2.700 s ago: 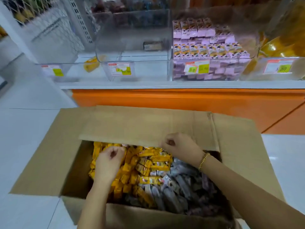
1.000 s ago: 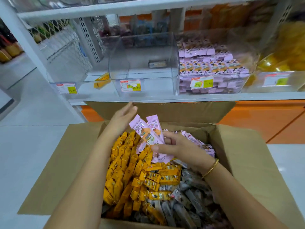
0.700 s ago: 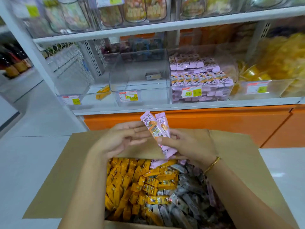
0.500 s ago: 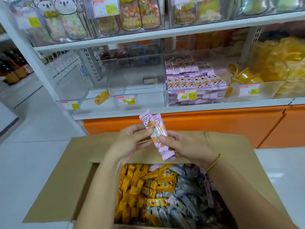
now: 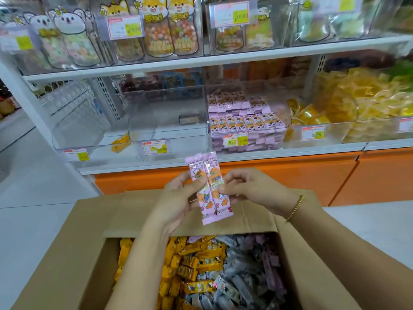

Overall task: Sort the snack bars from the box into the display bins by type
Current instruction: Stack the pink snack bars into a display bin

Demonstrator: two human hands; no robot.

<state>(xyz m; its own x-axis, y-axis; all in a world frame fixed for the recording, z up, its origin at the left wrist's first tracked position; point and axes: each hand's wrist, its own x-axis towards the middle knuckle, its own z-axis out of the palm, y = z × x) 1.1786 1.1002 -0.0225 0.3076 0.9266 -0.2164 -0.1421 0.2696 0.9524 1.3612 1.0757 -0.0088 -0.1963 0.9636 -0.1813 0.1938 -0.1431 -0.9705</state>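
Note:
Two pink snack bars stand upright side by side above the open cardboard box. My left hand pinches them from the left and my right hand from the right. Inside the box lie yellow bars on the left and grey and purple bars on the right. On the lower shelf, a clear bin holds stacked pink bars. The clear bin left of it holds one grey bar. A further bin at the left holds a yellow bar.
An orange cabinet front runs below the white shelf edge. Bags of yellow snacks fill the bins at right. The upper shelf carries clear pouches of sweets. White floor tiles lie left of the box.
Both hands lifted the pink bars out of the box and raised them toward the shelf. My view tilted up, bringing the upper shelf into sight. The far box flap now lies partly over the box.

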